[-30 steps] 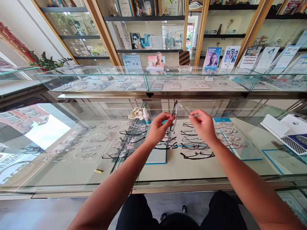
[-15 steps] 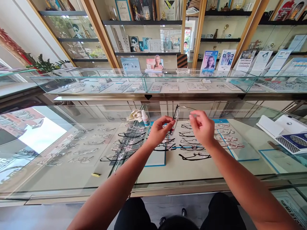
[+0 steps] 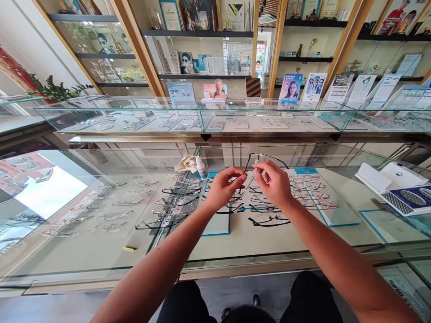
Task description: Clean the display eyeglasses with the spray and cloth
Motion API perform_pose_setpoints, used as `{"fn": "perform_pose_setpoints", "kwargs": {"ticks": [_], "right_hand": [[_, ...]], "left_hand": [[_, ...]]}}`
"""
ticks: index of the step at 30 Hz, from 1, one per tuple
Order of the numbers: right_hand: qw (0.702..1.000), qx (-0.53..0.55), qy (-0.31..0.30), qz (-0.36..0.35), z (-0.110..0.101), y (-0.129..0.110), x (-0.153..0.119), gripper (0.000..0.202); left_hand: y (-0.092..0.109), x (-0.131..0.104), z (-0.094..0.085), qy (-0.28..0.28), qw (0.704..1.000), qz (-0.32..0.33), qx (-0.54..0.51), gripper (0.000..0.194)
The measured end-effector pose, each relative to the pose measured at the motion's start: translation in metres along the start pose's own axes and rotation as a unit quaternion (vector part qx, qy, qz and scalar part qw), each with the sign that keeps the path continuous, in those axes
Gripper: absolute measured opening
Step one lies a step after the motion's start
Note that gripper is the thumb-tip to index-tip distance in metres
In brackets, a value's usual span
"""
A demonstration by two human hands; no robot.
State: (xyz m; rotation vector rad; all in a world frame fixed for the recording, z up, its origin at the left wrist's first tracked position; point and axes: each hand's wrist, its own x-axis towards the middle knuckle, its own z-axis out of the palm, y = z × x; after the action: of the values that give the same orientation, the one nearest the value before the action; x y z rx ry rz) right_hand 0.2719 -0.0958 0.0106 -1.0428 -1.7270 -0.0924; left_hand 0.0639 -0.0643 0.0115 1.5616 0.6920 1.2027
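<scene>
A dark-framed pair of glasses is held up above the glass counter, its temples pointing away from me. My left hand pinches the frame at its left side. Close to the right of it, my right hand has its thumb and fingers drawn together near the lens; whether they grip the glasses is too small to tell. Below both hands, rows of glasses lie inside the case. A white bottle and a beige cloth are beyond my left hand.
An open white case with a blue patterned card lies at the right. A small yellow object is at the left front. Behind stands a second glass display, with leaflets on it and shelves at the back.
My right hand has moved left and closer to my left hand and the glasses. The glasses have turned, and their far temple now shows extended to the right. The view has shifted slightly.
</scene>
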Motion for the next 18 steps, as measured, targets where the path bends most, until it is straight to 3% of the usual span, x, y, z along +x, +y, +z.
{"fn": "perform_pose_setpoints", "kwargs": {"ticks": [8, 13, 18], "right_hand": [[0.997, -0.049, -0.012, 0.062, -0.002, 0.004, 0.003, 0.021], [0.989, -0.086, -0.042, 0.113, 0.003, 0.015, 0.001, 0.018], [0.985, -0.100, -0.070, 0.123, 0.003, 0.018, 0.001, 0.018]], "left_hand": [[0.000, 0.007, -0.013, 0.080, 0.996, -0.026, -0.037, 0.058], [-0.001, 0.014, -0.022, 0.142, 0.988, 0.006, -0.053, 0.058], [-0.001, 0.014, -0.021, 0.137, 0.990, 0.014, -0.033, 0.055]]}}
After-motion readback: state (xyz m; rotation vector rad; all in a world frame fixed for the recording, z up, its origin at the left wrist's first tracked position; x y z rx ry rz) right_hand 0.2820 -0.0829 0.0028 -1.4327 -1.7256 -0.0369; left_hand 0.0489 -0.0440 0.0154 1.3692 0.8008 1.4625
